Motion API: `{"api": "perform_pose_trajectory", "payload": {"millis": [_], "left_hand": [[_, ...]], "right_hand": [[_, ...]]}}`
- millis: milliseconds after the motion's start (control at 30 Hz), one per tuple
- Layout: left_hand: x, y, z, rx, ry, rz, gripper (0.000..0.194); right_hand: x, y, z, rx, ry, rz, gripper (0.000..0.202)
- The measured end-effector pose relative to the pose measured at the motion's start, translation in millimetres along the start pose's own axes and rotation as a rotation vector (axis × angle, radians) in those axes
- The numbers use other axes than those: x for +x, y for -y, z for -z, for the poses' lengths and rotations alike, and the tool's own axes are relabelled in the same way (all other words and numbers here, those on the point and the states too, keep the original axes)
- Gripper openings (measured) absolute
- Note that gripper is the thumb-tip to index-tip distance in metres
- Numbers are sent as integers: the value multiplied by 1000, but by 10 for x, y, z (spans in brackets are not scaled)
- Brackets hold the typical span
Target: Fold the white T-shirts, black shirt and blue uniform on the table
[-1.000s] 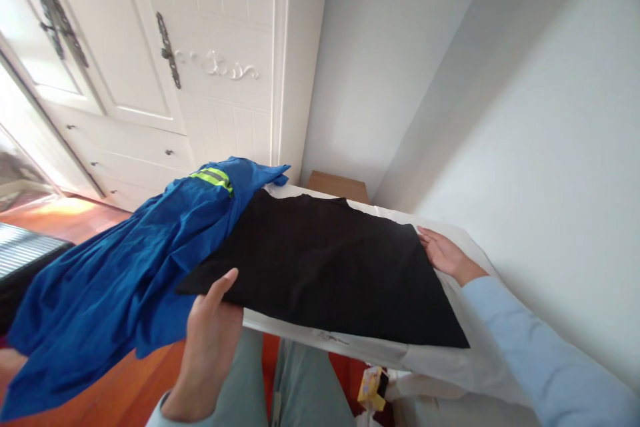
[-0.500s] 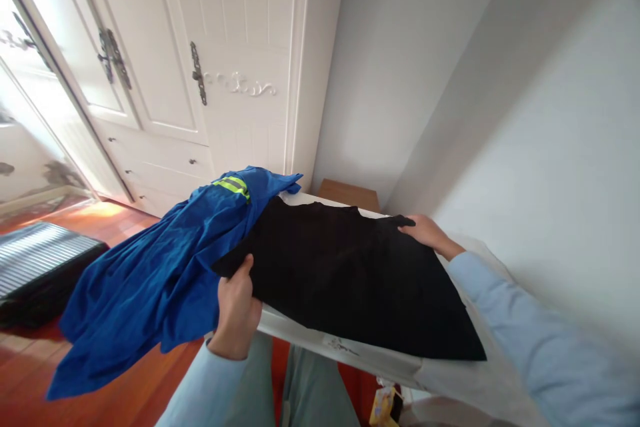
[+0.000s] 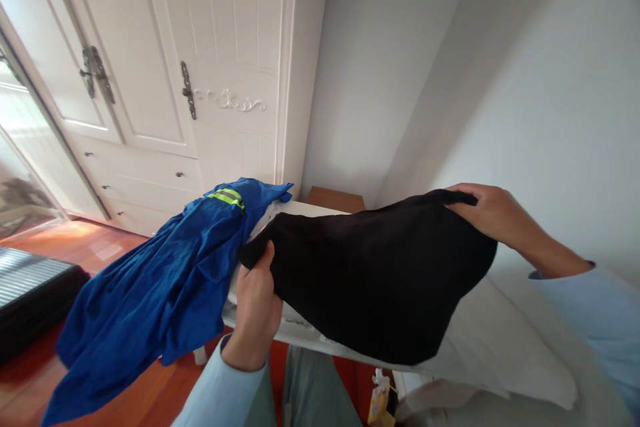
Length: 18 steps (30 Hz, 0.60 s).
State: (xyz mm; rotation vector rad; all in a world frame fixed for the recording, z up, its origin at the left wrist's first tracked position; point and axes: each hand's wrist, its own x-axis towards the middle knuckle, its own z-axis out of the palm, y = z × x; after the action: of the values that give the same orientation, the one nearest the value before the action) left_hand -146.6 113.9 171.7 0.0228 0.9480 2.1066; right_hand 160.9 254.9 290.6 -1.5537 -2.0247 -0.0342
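Note:
A piece of black cloth [image 3: 370,273], whose exact kind I cannot make out, is stretched between both hands above a white-covered board. My left hand [image 3: 257,303] pinches its left corner, thumb on top. My right hand [image 3: 480,210] grips its upper right edge and holds that side raised, so the lower right part hangs in a curve. To the left, a blue garment [image 3: 165,287] with a yellow-green reflective band [image 3: 227,197] drapes over the board's end and hangs toward the floor.
The white board [image 3: 320,209] stands before my legs. Behind it are a white wardrobe [image 3: 235,47] and a brown wooden surface [image 3: 335,200]. A dark case with a ribbed top [image 3: 30,273] lies on the floor at left. A small yellow package [image 3: 380,403] sits low, right of my legs.
My right hand has lifted its side of the black cloth up and to the right, off the board. My left hand, still gripping, has shifted slightly right. The cloth's left end has separated from the blue garment.

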Motion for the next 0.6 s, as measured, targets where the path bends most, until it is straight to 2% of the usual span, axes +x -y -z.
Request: {"api": "perform_pose_trajectory", "payload": {"millis": [167, 300, 400, 500, 600], "left_hand": [[-293, 82, -258, 32, 75, 189, 21], [-481, 238, -466, 124, 158, 360, 15], [-576, 374, -646, 195, 222, 462, 14], [-564, 549, -868, 249, 286, 587, 12], [-401, 773, -1133, 259, 392, 696, 12]], "right_hand": [[-516, -298, 566, -1, -68, -264, 37], [-977, -530, 1032, 16, -94, -505, 52], [-1247, -718, 1313, 71, -98, -679, 55], [-1354, -968, 1441, 134, -137, -762, 53], [-1301, -1195, 1421, 195, -192, -787, 50]]}}
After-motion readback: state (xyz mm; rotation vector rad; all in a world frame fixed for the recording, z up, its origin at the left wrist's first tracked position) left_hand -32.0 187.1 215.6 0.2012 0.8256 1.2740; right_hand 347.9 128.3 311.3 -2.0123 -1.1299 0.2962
